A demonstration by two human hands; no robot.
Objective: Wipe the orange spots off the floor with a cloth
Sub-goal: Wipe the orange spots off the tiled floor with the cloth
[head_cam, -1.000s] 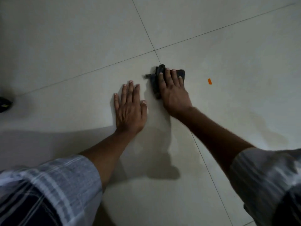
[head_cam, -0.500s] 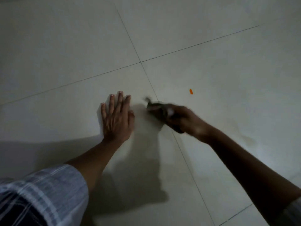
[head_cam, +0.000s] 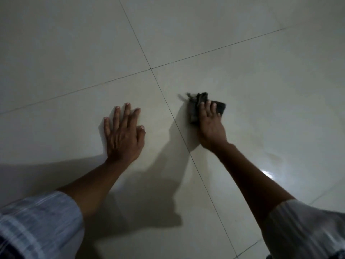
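A dark crumpled cloth (head_cam: 194, 107) lies on the pale tiled floor (head_cam: 261, 90), right of the tile joint. My right hand (head_cam: 210, 126) presses flat on the cloth, fingers spread over it. My left hand (head_cam: 123, 133) lies palm down on the bare tile to the left of the joint, fingers apart and holding nothing. No orange spot shows anywhere in this view; the floor under the cloth and hand is hidden.
Dark grout lines cross at a tile corner (head_cam: 150, 68) beyond both hands. A bright light reflection (head_cam: 267, 173) shines on the glossy tile right of my right forearm. My arms cast shadows toward me.
My right hand slid the cloth forward and right, from beside my left hand to where the orange spot lay. That spot is no longer visible. My left hand stayed planted.
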